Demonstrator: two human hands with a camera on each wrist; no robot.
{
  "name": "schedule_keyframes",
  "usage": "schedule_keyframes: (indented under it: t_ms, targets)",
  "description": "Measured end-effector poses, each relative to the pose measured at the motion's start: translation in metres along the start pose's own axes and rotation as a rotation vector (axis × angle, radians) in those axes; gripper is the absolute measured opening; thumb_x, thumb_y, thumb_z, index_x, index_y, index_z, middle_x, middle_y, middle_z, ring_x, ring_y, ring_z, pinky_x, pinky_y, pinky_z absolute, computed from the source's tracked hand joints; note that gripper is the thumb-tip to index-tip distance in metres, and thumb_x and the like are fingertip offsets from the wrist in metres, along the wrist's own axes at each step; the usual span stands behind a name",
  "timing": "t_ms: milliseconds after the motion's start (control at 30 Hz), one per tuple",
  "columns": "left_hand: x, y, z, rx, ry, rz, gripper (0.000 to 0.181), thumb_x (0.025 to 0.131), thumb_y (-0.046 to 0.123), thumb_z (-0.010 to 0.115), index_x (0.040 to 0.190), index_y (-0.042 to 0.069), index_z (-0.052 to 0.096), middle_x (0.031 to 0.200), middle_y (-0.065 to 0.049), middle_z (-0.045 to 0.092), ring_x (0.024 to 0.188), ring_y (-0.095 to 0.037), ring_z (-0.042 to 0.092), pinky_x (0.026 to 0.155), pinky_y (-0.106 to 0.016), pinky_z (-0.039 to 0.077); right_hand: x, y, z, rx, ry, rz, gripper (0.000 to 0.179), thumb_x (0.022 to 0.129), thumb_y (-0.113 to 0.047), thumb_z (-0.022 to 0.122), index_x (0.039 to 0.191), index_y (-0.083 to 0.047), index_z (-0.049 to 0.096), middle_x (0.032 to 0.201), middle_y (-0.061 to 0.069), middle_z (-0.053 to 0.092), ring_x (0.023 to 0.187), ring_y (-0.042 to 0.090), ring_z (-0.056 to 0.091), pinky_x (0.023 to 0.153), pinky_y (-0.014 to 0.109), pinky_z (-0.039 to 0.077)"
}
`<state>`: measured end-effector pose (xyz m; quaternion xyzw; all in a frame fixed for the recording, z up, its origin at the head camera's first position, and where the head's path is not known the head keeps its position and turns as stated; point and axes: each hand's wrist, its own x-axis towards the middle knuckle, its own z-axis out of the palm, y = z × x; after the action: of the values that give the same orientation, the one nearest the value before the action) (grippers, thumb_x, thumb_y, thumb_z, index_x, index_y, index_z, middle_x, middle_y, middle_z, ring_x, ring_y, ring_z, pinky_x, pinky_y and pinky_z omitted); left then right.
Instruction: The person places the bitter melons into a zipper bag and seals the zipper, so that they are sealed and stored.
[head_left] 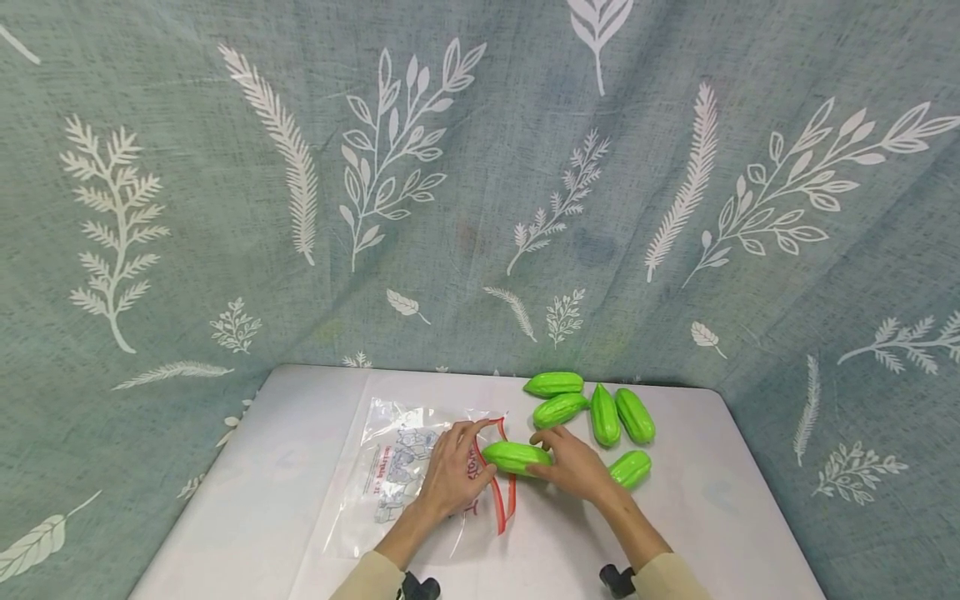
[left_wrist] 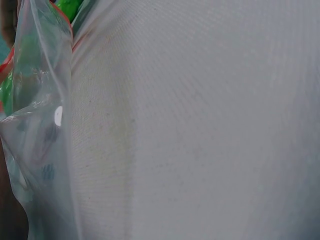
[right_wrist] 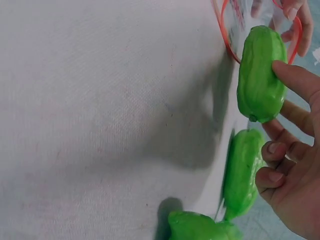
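Observation:
A clear plastic zip bag (head_left: 375, 475) with red edging at its mouth and printed drawings lies on the table. My left hand (head_left: 452, 467) holds the bag at its red-edged mouth, thumb and fingers spread apart across the opening. In my right hand (head_left: 576, 468) is a bright green, ridged gourd (head_left: 512, 457), pinched between thumb and fingers at its near end. Its far end reaches the bag's mouth; the right wrist view shows this gourd (right_wrist: 261, 75) before the red rim (right_wrist: 227, 37). Clear film (left_wrist: 42, 145) fills the left edge of the left wrist view.
Several like gourds lie to the right: one near the back edge (head_left: 553, 384), one just in front (head_left: 560, 410), two side by side (head_left: 605, 415), and one beside my right wrist (head_left: 630, 469). A patterned grey-green cloth (head_left: 480, 208) hangs behind the white table (head_left: 712, 517).

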<state>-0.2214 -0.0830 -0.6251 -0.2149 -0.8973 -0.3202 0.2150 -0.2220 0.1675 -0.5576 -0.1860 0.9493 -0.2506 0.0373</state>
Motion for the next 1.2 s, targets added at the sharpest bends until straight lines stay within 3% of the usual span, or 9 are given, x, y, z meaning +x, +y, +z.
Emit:
schedule_keyframes:
  t_ms: [567,933,1200]
  targets:
    - [0.002,0.0,0.0,0.014,0.008,0.012,0.073,0.08,0.04,0.066,0.149,0.021,0.048,0.131,-0.001,0.052,0.116,-0.022,0.054,0.1,-0.05,0.044,0.008,-0.01,0.011,0.031,0.006,-0.031,0.037,0.084,-0.04,0.08,0.108,-0.019,0.064,0.107,-0.001,0.061,0.093,0.018,0.063,0.077,0.037,0.052]
    - [0.003,0.001,0.0,0.021,0.006,-0.004,0.074,0.08,0.04,0.068,0.149,0.02,0.048,0.132,-0.001,0.051,0.117,-0.022,0.054,0.101,-0.052,0.044,0.011,-0.019,0.019,0.021,-0.014,-0.024,0.036,0.083,-0.043,0.079,0.108,-0.021,0.065,0.108,-0.003,0.062,0.093,0.015,0.062,0.08,0.038,0.053]
    - [0.003,0.001,-0.001,0.028,-0.022,-0.034,0.075,0.081,0.043,0.068,0.15,0.023,0.047,0.133,0.001,0.05,0.118,-0.02,0.053,0.103,-0.049,0.043,0.012,-0.025,0.023,0.0,-0.027,-0.03,0.038,0.083,-0.05,0.077,0.108,-0.024,0.065,0.105,-0.004,0.061,0.086,0.01,0.06,0.072,0.033,0.05]
